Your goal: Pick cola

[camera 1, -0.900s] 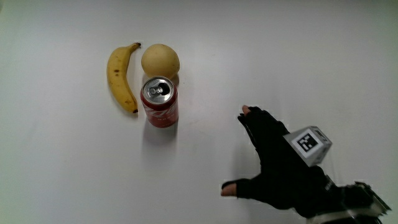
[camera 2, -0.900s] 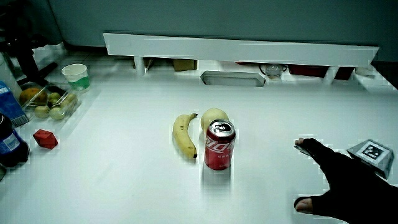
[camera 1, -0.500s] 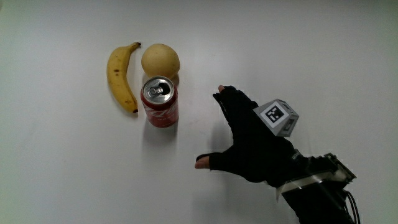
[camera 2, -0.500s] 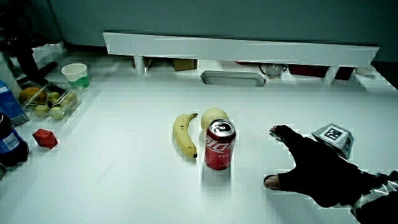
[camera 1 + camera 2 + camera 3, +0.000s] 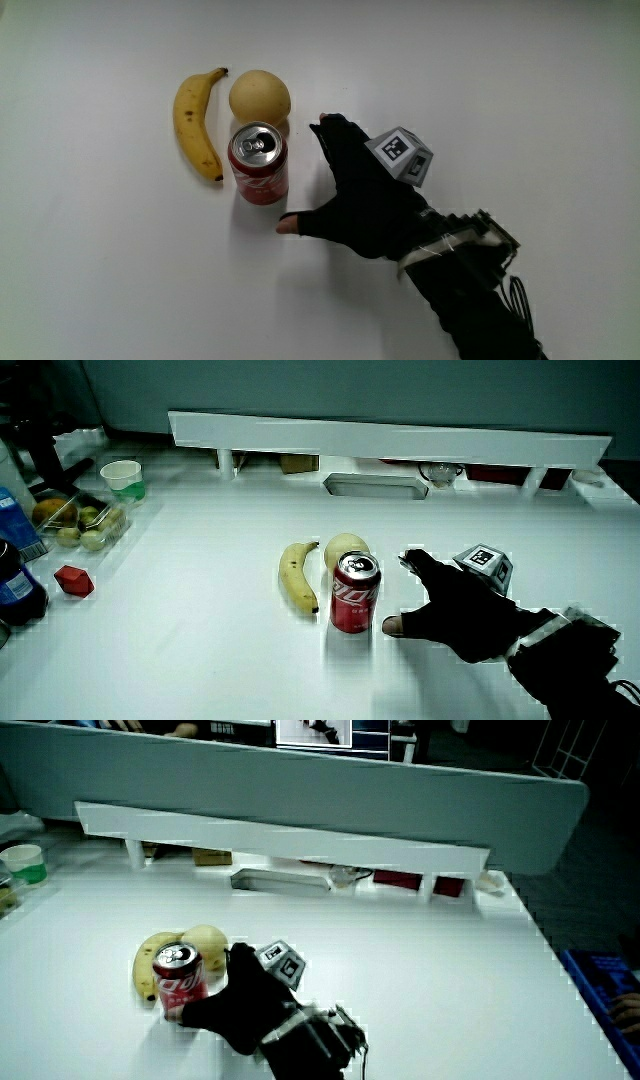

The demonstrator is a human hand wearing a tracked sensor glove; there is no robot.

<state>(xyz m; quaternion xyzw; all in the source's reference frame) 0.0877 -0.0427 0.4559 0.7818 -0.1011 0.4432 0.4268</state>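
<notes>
A red cola can [image 5: 259,165] [image 5: 354,593] [image 5: 179,980] stands upright on the white table, with a banana [image 5: 195,122] [image 5: 297,575] on one flank and a pale round fruit [image 5: 259,96] [image 5: 343,547] touching it, farther from the person. The hand [image 5: 345,195] [image 5: 445,609] [image 5: 238,998] in its black glove lies beside the can, apart from it. Its fingers are spread and hold nothing. The thumb tip [image 5: 288,224] is close to the can's base. A patterned cube [image 5: 399,154] sits on the hand's back.
In a side view, a clear box of fruit [image 5: 78,523], a white cup [image 5: 121,480], a small red block [image 5: 72,581] and dark bottles [image 5: 14,588] stand at the table's edge. A low white partition [image 5: 390,440] [image 5: 280,842] runs along the table.
The hand has travelled across the table toward the cola can, fingers still spread, and now lies right beside it. Can, banana and round fruit have stayed put.
</notes>
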